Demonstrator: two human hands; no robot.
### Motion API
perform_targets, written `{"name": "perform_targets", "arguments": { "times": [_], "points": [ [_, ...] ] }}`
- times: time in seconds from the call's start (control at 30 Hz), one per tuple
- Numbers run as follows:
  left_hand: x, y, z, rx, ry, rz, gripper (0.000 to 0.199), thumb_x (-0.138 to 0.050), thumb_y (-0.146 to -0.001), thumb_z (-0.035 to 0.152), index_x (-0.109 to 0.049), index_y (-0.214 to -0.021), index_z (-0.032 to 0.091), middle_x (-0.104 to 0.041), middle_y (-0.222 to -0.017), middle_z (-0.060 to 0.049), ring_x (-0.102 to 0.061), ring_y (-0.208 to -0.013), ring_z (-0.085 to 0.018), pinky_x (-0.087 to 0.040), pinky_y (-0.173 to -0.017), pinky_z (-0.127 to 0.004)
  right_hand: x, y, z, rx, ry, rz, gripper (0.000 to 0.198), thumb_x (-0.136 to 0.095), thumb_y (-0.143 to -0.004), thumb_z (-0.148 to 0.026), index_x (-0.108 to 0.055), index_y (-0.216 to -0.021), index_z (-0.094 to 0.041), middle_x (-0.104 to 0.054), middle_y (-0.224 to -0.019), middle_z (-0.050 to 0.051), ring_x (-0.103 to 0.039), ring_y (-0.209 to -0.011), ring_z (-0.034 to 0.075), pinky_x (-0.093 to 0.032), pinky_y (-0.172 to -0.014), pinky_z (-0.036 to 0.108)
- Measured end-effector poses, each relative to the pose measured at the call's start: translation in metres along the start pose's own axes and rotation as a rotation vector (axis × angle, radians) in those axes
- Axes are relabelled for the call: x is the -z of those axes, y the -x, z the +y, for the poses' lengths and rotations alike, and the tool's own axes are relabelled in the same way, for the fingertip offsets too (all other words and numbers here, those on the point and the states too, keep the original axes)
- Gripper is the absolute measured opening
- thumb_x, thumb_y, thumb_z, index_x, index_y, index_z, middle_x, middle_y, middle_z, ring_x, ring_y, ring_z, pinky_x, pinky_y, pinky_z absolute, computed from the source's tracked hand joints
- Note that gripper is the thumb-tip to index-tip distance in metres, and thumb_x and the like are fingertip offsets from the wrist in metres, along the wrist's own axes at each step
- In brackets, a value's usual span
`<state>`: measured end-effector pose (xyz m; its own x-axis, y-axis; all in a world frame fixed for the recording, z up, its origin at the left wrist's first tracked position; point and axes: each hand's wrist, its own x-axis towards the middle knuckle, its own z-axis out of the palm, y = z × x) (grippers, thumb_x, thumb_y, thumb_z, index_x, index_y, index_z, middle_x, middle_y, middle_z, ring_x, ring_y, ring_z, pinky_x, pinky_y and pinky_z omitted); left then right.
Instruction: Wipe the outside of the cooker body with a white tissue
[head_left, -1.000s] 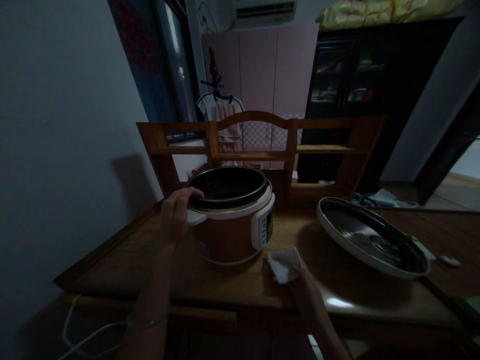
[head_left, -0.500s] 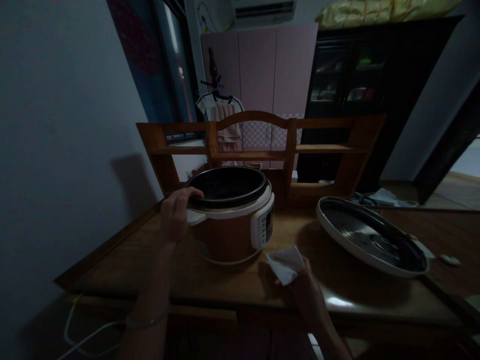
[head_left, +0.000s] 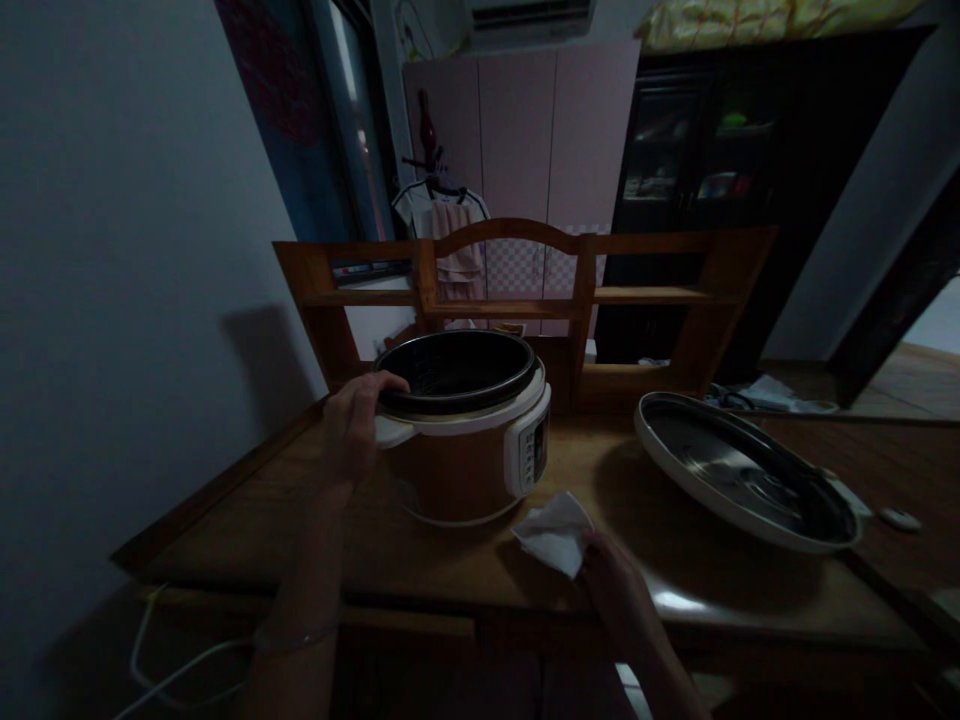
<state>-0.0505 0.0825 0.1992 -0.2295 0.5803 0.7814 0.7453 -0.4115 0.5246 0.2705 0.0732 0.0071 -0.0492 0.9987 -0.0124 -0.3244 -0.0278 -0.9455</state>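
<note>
An electric pressure cooker [head_left: 454,470] with a white rim and a brown body stands on the wooden desk. Its black inner pot [head_left: 465,400] sits inside, rim showing. My left hand [head_left: 352,425] grips the near left side of the pot's rim, fingertips over the edge, above the cooker's white side handle [head_left: 394,432]. In front of the control panel [head_left: 531,452], my right hand [head_left: 611,575] pinches a folded white paper tissue [head_left: 556,535] just over the desk. The cooker's round lid [head_left: 742,475] lies at the right with its metal inside facing up.
A wooden shelf rack [head_left: 502,310] runs along the back of the desk [head_left: 337,560]. The wall [head_left: 150,300] is close on the left. A white cable [head_left: 187,665] hangs below the front edge. Past the lid lies a small white object [head_left: 900,519].
The tissue in my right hand has shifted slightly left and its folds have opened a little. My left hand stays on the pot's rim.
</note>
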Motion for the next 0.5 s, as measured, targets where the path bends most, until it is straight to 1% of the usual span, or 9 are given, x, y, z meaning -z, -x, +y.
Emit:
{"name": "perform_targets", "arguments": {
  "times": [0.17,0.33,0.4,0.5],
  "points": [
    [0.0005,-0.0001,0.0002,0.026,0.012,-0.005,0.049,-0.023,-0.095,0.039,-0.069,-0.086,0.023,-0.071,-0.095,-0.002,-0.062,-0.095,-0.019,-0.045,-0.089,-0.031,-0.0001,-0.0029,0.0004,-0.011,-0.02,0.025,0.027,-0.061,-0.078,-0.047,-0.07,-0.075,-0.022,-0.073,-0.075,0.007,-0.069,-0.07,0.025,-0.056,-0.063,0.035],
    [-0.0002,0.0008,0.0011,0.05,0.042,0.007,0.052,-0.022,-0.097,0.04,-0.069,-0.086,0.022,-0.071,-0.092,-0.002,-0.062,-0.092,-0.019,-0.045,-0.087,-0.031,-0.0023,0.0021,-0.005,0.014,-0.02,0.038,0.028,-0.063,-0.077,-0.046,-0.073,-0.083,-0.02,-0.075,-0.088,0.011,-0.071,-0.08,0.029,-0.057,-0.069,0.039],
    [-0.0005,0.0008,0.0019,0.064,0.047,0.016,0.054,-0.022,-0.098,0.042,-0.07,-0.085,0.022,-0.071,-0.091,-0.002,-0.063,-0.091,-0.019,-0.045,-0.087,-0.031,-0.0031,0.003,-0.0056,0.032,-0.003,0.038,0.03,-0.061,-0.08,-0.046,-0.073,-0.086,-0.02,-0.075,-0.089,0.011,-0.071,-0.079,0.029,-0.058,-0.068,0.039],
    [-0.0005,0.0004,0.0032,0.068,0.045,0.015,0.055,-0.021,-0.098,0.044,-0.069,-0.083,0.022,-0.071,-0.09,-0.002,-0.063,-0.09,-0.019,-0.045,-0.087,-0.031,-0.0045,0.0012,-0.004,0.061,0.034,0.014,0.034,-0.05,-0.091,-0.047,-0.071,-0.097,-0.021,-0.075,-0.092,0.01,-0.071,-0.08,0.027,-0.058,-0.07,0.039]
  ]
}}
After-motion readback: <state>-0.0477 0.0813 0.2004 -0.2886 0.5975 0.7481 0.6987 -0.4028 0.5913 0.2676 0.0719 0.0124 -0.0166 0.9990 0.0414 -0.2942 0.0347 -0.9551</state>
